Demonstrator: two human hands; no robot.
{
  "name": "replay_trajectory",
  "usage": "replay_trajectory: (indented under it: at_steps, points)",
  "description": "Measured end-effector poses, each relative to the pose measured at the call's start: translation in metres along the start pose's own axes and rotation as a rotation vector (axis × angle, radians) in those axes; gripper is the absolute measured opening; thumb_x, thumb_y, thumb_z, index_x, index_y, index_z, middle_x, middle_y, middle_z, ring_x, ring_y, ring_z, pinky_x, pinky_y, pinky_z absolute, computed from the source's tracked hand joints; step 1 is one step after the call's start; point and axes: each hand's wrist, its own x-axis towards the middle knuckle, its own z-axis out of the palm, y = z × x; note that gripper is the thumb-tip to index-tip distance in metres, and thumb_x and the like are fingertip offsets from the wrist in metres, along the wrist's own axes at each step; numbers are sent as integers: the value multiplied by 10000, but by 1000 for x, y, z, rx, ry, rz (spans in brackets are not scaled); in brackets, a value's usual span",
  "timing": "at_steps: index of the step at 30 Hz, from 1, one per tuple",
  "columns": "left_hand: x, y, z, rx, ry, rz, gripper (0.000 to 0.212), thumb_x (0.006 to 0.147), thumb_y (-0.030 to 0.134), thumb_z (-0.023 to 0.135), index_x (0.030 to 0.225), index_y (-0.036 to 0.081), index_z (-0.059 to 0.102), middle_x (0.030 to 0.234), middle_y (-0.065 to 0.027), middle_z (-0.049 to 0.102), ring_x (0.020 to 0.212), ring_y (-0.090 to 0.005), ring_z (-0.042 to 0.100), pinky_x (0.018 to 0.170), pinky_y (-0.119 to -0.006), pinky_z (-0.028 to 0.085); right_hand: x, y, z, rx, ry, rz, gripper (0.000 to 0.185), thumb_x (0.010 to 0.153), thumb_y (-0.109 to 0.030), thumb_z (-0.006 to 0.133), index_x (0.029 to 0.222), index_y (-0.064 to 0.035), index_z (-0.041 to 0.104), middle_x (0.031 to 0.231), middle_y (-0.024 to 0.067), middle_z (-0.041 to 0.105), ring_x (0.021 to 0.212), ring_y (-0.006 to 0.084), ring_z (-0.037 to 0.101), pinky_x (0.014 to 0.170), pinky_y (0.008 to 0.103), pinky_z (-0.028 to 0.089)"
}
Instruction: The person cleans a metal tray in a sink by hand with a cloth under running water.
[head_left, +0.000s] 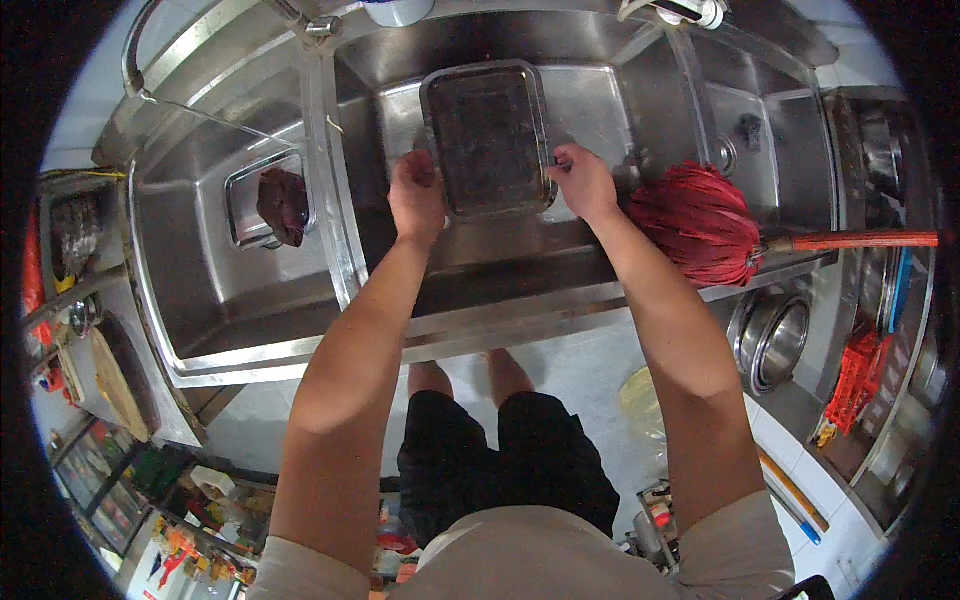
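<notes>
A rectangular metal tray (491, 135) is held over the middle basin of a stainless-steel sink (585, 90). My left hand (418, 191) is at the tray's left edge with its fingers curled. My right hand (583, 180) grips the right edge between thumb and fingers. To the right, a red mop head (697, 225) lies over the sink's front rim beside my right forearm. In the left basin, a dark reddish-brown lump (283, 206) rests on a smaller metal tray (241, 217); I cannot tell what the lump is.
A metal faucet (133, 56) stands at the far left. The mop's orange handle (862, 240) reaches out to the right. Metal bowls (780, 341) sit below the sink at right, near a red plastic basket (855, 382). A round board (120, 375) leans at left.
</notes>
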Motion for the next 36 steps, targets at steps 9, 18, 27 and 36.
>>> replay_trajectory:
  at_steps: [9, 18, 27, 36]
  points:
    - [-10, 22, 2, 123, 56, -150, 230, 645, 19, 521, 874, 37, 494, 812, -75, 543, 750, -152, 521, 663, -246, 405, 3, -5, 1, 36, -67, 175, 235, 585, -113, 611, 771, -13, 508, 727, 140, 536, 698, 292, 510, 596, 340, 401]
    - [-9, 5, -2, 137, 15, 4, 293, 594, -19, 513, 881, 34, 486, 803, -83, 531, 744, -188, 515, 674, -263, 394, -1, -10, 4, 7, 34, 61, 213, 607, -119, 601, 778, -17, 527, 745, 135, 545, 702, 289, 516, 609, 334, 407]
    - [-7, 38, -42, -154, -85, 99, 182, 653, 67, 578, 815, 22, 507, 773, -45, 542, 694, -88, 502, 601, -207, 407, 5, -80, 8, 157, 201, -243, 158, 670, -187, 555, 764, -60, 561, 716, 110, 558, 619, 237, 537, 555, 285, 413]
    - [28, 30, -116, -414, 31, 53, 110, 687, 22, 527, 787, 0, 490, 732, -51, 540, 660, -92, 507, 602, -208, 404, 9, -171, 55, 258, 124, -395, 157, 672, -176, 552, 763, -49, 564, 710, 93, 565, 596, 189, 546, 557, 253, 416]
